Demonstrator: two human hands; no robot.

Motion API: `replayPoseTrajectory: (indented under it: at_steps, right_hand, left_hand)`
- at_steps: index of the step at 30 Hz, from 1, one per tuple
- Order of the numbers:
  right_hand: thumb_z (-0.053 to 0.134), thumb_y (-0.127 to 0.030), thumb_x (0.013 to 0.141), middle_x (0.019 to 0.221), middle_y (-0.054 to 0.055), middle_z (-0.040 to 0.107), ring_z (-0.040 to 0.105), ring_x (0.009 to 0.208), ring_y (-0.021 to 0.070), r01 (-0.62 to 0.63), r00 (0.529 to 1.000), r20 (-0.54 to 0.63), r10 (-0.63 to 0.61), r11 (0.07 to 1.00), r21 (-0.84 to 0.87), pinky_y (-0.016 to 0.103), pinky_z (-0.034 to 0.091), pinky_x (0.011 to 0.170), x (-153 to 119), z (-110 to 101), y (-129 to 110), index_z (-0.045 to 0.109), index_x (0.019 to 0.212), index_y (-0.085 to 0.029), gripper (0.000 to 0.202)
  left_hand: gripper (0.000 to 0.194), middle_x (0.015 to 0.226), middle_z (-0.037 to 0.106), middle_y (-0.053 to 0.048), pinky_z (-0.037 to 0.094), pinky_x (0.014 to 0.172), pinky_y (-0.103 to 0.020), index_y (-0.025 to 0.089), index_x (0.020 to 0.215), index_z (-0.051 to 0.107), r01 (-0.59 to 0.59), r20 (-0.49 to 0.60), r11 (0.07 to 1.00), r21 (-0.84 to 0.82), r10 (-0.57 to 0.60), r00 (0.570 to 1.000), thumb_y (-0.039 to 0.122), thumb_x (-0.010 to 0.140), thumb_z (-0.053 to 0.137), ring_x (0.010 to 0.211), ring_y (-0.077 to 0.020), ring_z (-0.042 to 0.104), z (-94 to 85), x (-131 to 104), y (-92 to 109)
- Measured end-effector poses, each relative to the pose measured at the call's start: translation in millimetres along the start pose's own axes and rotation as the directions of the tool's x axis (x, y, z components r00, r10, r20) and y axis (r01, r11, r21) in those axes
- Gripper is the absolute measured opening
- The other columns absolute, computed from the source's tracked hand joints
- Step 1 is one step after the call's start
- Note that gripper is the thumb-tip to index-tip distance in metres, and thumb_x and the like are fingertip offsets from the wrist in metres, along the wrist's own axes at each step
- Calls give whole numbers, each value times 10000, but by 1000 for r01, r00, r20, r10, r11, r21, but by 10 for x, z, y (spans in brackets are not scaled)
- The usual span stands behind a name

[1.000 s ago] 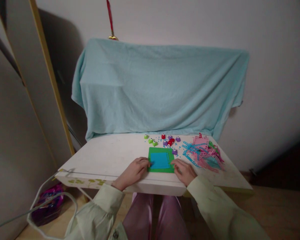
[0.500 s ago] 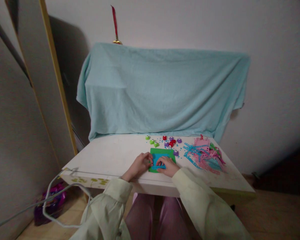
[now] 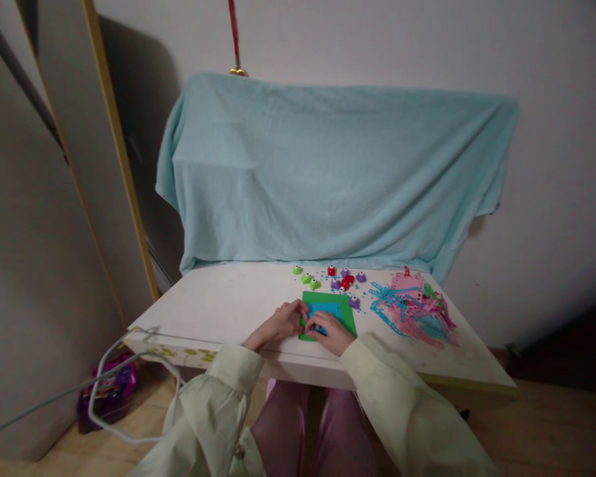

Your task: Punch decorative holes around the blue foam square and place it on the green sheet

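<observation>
A blue sheet (image 3: 331, 307) with rows of small marks or holes along its edges lies on a larger green square board (image 3: 348, 320) near the table's front edge. My left hand (image 3: 287, 319) is at the left edge of both, its fingers bent and closed on the blue sheet's side. From the right, my right hand (image 3: 330, 332) reaches over the blue sheet. Its thumb and fingers are drawn together at the sheet's lower left, close to my left fingertips. Anything small between the fingers is hidden.
Small green pieces with eyes (image 3: 306, 279), red ones (image 3: 346, 283) and purple ones (image 3: 354, 302) stand behind the board among scattered blue bits. Pink and blue perforated strips (image 3: 410, 308) are heaped at the right. A light-blue cloth (image 3: 328, 179) hangs behind the white table (image 3: 218, 305). A pale cable (image 3: 97, 397) loops at left.
My right hand has shifted left over the blue sheet, its fingers nearer my left fingertips. My left hand stays at the left edge. The whole view has shifted slightly.
</observation>
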State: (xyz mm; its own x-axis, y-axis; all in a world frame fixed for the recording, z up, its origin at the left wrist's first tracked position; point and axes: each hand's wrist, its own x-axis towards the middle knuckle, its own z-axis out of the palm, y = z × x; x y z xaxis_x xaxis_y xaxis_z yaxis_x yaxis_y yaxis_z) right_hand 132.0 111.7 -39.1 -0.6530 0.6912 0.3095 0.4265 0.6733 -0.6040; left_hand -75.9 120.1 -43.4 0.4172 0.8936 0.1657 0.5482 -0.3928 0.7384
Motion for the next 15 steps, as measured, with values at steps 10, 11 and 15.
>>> replayPoseTrajectory:
  at_steps: [10, 11, 15]
  right_hand:
    - [634, -243, 881, 966, 28, 594, 560, 974, 184, 69, 998, -17, -68, 997, 47, 334, 399, 894, -7, 14, 31, 654, 916, -225, 45]
    - [646, -243, 872, 976, 31, 589, 559, 980, 184, 76, 997, -17, -75, 995, 63, 335, 402, 904, -5, 5, 37, 662, 909, -224, 45]
    - [709, -250, 820, 1008, 40, 577, 556, 1013, 192, 76, 997, -7, -76, 991, 110, 353, 402, 953, -31, -63, 70, 696, 852, -222, 45]
  left_hand:
    - [434, 985, 673, 14, 402, 898, -343, 235, 1057, 546, 115, 66, 990, 76, -120, 990, 212, 650, 697, 1006, -231, 549, -91, -27, 220]
    - [435, 987, 672, 13, 400, 903, -346, 238, 1055, 546, 128, 73, 989, 78, -134, 988, 207, 648, 697, 1009, -231, 548, -95, -26, 238]
    - [403, 1008, 665, 7, 389, 927, -359, 237, 1032, 552, 140, 87, 988, 70, -146, 985, 192, 654, 682, 1032, -233, 540, -96, -22, 247]
